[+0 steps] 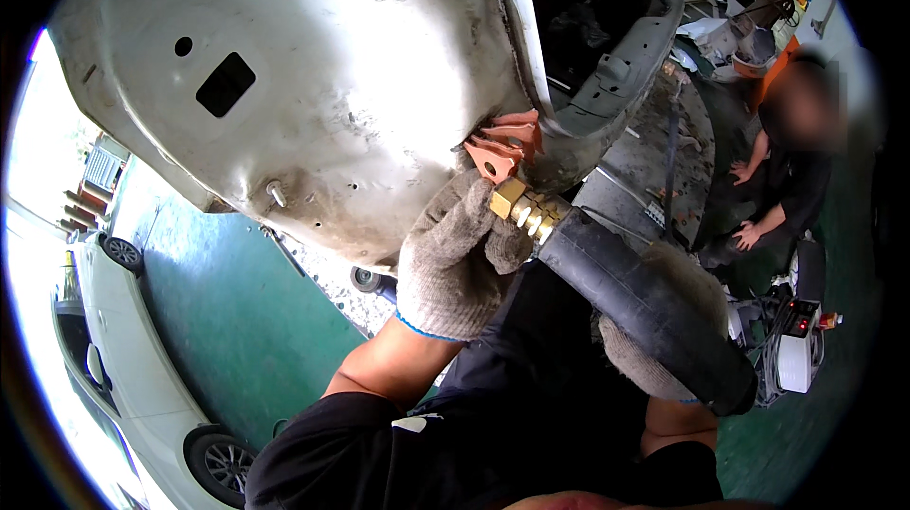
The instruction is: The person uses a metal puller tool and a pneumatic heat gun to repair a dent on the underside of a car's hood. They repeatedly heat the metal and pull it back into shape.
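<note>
A black, tube-shaped tool (626,287) with a threaded brass end (531,210) slants up and left toward a bare white car body panel (322,55). My right hand (654,339), in a knitted grey glove, is wrapped round the tube from below. My left hand (455,259), gloved likewise, is closed at the brass end, its fingers curled against it; some fingertips are hidden. Just beyond the brass, several copper-coloured plates with holes (502,150) stand against the panel's lower edge. Whether they are fixed to the tool or the panel, I cannot tell.
Right of the panel lies the open car body edge (626,83). A person in dark clothes (801,178) crouches at the right, near a white device with a lit red display (801,349) and cables. A white car (133,339) stands on the green floor (256,301) at left.
</note>
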The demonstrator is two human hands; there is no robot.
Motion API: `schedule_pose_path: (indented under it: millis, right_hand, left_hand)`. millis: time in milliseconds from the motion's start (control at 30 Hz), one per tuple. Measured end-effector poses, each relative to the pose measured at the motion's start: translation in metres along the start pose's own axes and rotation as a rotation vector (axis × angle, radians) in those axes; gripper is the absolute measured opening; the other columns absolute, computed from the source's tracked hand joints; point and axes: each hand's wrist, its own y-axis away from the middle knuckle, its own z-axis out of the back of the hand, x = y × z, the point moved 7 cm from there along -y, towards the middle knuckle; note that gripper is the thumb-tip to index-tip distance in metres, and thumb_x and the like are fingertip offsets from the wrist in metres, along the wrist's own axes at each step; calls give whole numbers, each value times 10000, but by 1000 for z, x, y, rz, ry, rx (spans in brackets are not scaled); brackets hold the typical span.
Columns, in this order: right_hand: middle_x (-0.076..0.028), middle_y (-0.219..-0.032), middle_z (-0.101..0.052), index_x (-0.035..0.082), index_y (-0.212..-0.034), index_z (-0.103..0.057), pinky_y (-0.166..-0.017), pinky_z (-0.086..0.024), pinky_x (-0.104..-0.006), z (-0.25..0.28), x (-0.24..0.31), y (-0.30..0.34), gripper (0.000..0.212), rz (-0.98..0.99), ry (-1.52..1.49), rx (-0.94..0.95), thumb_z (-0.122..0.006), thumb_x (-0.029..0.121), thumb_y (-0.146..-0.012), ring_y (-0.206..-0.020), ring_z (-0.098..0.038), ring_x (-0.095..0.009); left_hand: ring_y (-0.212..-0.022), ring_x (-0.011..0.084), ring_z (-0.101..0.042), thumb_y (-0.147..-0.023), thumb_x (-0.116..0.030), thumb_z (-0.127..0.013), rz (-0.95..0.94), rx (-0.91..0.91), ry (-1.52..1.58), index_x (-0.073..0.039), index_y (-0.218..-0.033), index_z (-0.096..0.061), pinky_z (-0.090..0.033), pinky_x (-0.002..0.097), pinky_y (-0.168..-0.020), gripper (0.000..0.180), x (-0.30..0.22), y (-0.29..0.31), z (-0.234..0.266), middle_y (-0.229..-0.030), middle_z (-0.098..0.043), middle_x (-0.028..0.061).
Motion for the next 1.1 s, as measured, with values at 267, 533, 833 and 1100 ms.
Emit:
schedule_pose_path:
  millis: [267,533,833,1100]
  right_hand:
    - [-153,-1314,-649,3,-1408,-498,-1007,-554,-322,0,3,-21,419,-213,-421,73,-506,239,-1063,-1168,-670,-205]
    - [-109,-1240,-671,32,-1308,-594,-990,-543,-330,21,63,-11,365,605,242,71,-618,153,-965,-1158,-659,-188]
    - [-130,-1389,-580,40,-1431,-505,-1047,-528,-344,72,40,-85,468,573,-20,213,-632,117,-986,-1246,-592,-183]
    - [-145,-1352,-594,-33,-1376,-538,-1077,-473,-342,40,-27,-156,491,320,-754,614,-715,157,-958,-1239,-567,-218]
  left_hand:
    - [-1144,283,-654,-981,-172,-637,-1,176,70,4,-1419,-516,-552,410,-996,487,1,-7,15,-1314,-638,154]
    - [-844,223,-643,-978,-164,-674,-298,58,-545,-49,-1180,-612,-551,361,-750,240,-17,15,29,-1064,-674,102]
    - [-1149,268,-590,-803,-99,-842,-1252,235,-1769,7,-1290,-585,-488,401,-994,561,-95,56,-32,-1248,-614,151]
    - [-1260,354,-513,-619,-527,-959,-1657,293,-2336,-27,-1364,-572,-443,462,-1033,978,-71,13,-85,-1327,-565,169]
